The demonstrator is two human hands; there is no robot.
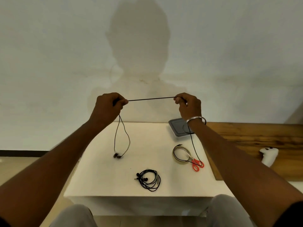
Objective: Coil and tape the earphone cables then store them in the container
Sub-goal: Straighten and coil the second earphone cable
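Note:
A black earphone cable (pixel 150 98) is stretched taut between my two raised hands above the white table (pixel 101 177). My left hand (pixel 109 105) pinches one end of that stretch, and the two earbud strands hang from it down to the earbuds (pixel 117 155). My right hand (pixel 188 104) pinches the other end, and the plug end trails down to the table past the tape roll (pixel 181 154). A second earphone (pixel 148 179), coiled, lies at the table's front. The grey container (pixel 178 128) sits at the back right, partly behind my right wrist.
Red-handled scissors (pixel 196 163) lie against the tape roll on the right side of the table. A wooden bench (pixel 255 138) stands to the right with a white game controller (pixel 268 155) on it. A pale wall rises behind the table.

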